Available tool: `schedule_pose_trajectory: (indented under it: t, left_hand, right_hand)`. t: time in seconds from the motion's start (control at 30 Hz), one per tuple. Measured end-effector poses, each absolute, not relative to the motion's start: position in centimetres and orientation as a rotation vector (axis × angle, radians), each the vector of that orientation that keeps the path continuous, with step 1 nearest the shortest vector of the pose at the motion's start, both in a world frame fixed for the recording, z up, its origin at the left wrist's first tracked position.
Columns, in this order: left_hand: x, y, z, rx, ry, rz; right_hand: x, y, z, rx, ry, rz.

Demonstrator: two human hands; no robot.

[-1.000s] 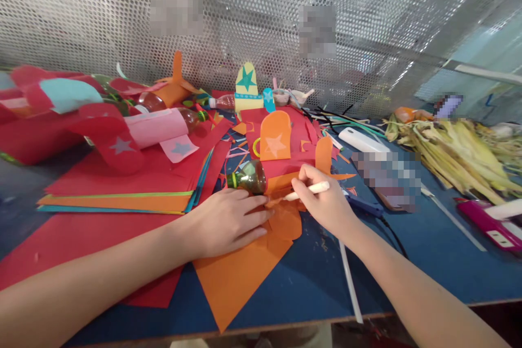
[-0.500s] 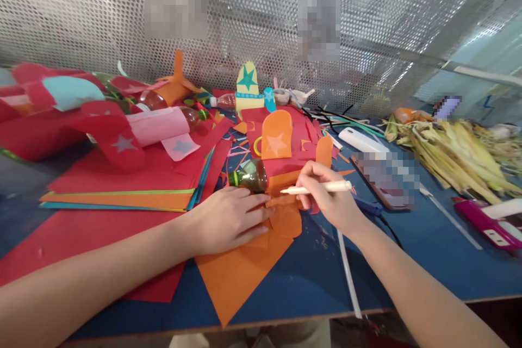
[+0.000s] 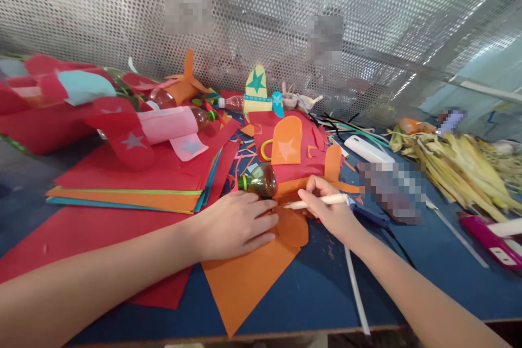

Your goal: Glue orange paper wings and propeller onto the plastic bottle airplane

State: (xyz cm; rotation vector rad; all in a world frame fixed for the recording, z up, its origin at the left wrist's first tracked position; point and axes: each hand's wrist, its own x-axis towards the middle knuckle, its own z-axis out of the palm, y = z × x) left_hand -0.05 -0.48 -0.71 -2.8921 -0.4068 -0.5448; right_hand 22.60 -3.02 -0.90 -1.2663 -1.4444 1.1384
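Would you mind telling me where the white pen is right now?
In the head view, the white pen is held in the right hand near the centre of the table, its tip over the orange paper, just right of the left hand.

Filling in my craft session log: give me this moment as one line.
left hand: flat on orange paper | right hand: holds white pen, tip at paper | bottle just behind

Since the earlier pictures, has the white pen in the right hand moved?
Yes. The white pen now lies flatter, its tip nearer the bottle, held by the right hand.
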Motion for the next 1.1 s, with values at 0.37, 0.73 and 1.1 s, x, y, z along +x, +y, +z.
schedule_pose_trajectory:
  t: [0.37,0.73,1.1]
  left_hand:
    - [0.02,-0.47,-0.36,-2.862,-0.393,-0.54]
    - [0.05,-0.47,-0.41,-2.864,-0.39,-0.511]
    - [0.09,-0.46,-0.44,-2.883,-0.413,-0.508]
  right_hand:
    - [22.69,-2.86,-1.05,-1.288,-1.522,1.124]
    - [22.59,-2.99,-0.76,-1.275,-1.565,1.094]
    - [22.67,-3.0,-0.73,-1.281,-1.595,1.081]
